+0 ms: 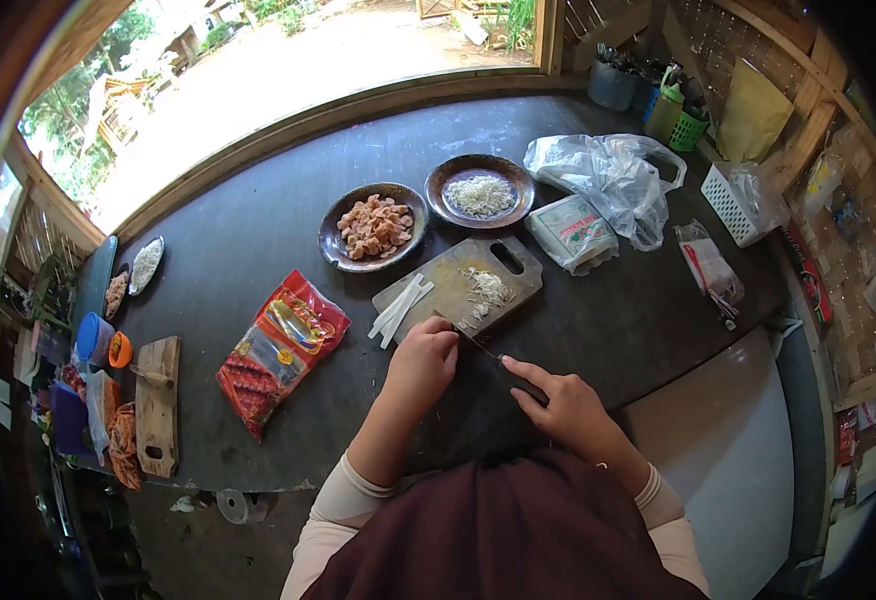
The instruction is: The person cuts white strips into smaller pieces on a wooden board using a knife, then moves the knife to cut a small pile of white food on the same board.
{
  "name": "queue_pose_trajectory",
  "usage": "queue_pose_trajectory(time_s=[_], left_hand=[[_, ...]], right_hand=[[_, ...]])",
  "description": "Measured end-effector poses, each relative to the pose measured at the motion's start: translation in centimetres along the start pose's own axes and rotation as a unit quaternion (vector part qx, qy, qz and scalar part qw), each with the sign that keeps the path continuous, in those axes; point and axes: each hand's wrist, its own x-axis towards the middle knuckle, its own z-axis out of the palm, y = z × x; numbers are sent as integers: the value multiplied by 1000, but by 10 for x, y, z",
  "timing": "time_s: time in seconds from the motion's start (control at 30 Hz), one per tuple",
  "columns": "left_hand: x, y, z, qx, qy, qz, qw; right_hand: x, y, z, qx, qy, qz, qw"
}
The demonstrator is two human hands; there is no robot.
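R hand (563, 405) w/ knife (480, 347), at board (453, 285)

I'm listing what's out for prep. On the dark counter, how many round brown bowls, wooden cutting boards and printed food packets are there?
Round brown bowls: 2
Wooden cutting boards: 2
Printed food packets: 2, one red, one white
Total: 6
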Motion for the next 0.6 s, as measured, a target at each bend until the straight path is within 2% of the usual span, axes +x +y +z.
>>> queue_pose_trajectory(time_s=[0.43,0.6], left_hand=[[-2,6,0,37,3,2,999],[-3,3,3,51,9,10,999]], right_hand=[[7,-2,4,49,-22,49,997],[-2,9,8,56,17,-1,998]])
